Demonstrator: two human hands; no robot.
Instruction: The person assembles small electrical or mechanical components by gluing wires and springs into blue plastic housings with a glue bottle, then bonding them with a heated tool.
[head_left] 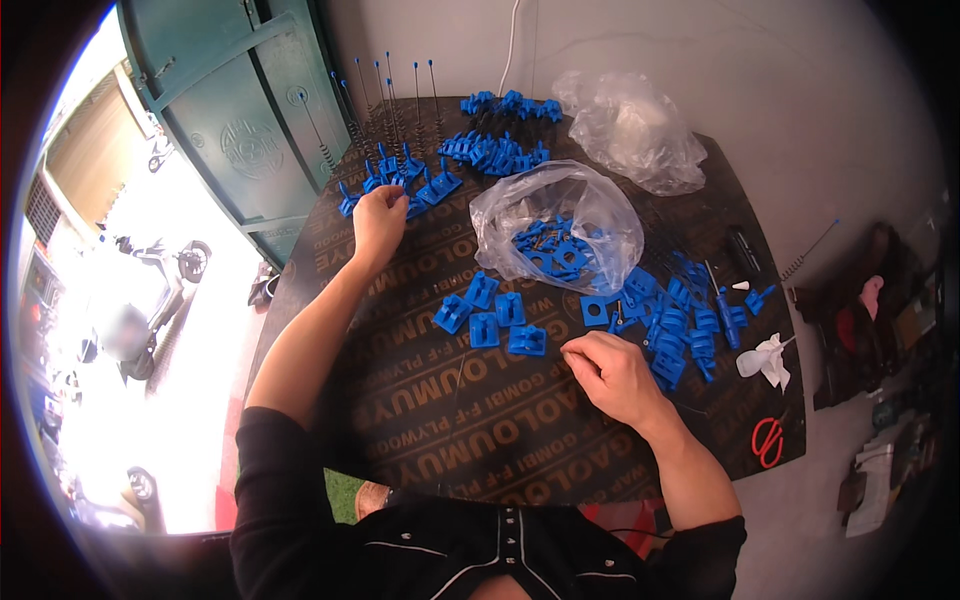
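At the far left of the table, my left hand [379,226] is closed among blue plastic bases [437,187]; its fingertips are against them, and whatever it pinches is hidden. Thin black springs with blue tips [417,100] rise from that group. My right hand [615,375] rests low over the table, fingers curled together, and I cannot make out anything in them. Just left of it lie several square blue brackets [484,330]. To its right spreads a pile of loose blue parts [672,325], with some small metal pieces among them.
An opened clear bag [610,215] holds small blue parts mid-table. Behind it are rows of blue pieces [495,153] and a crumpled plastic bag [640,135]. A blue-handled screwdriver [726,315], white crumpled tissue [772,362] and red-handled scissors [767,442] lie at right.
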